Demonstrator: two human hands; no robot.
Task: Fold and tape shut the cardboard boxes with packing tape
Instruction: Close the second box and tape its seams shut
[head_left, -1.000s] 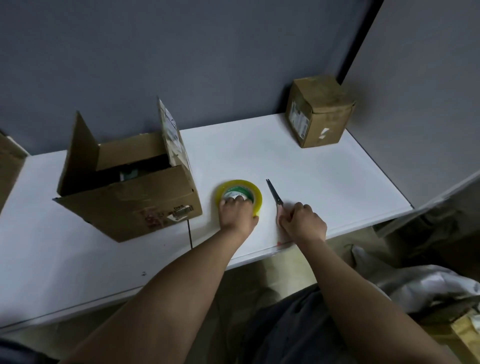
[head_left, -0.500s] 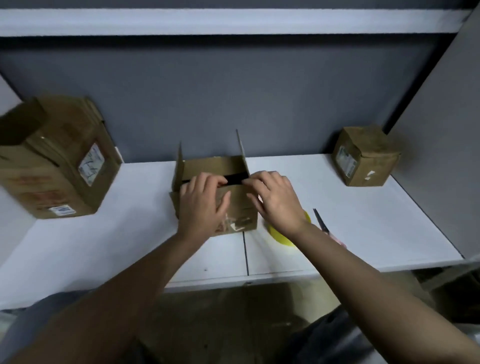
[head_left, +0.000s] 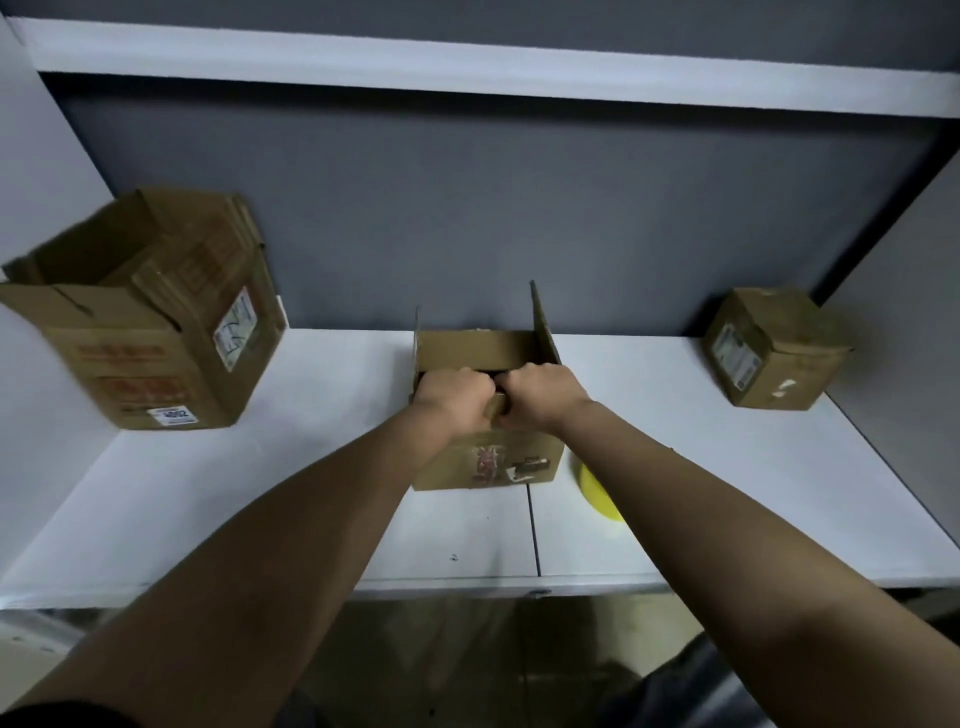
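Middle cardboard box (head_left: 519, 462) on white table, side flaps upright, near flap folded down; larger open box (head_left: 140, 332) far left, tilted; small closed box (head_left: 769, 353) far right; yellow tape roll (head_left: 597, 493) just right of middle box, mostly hidden.
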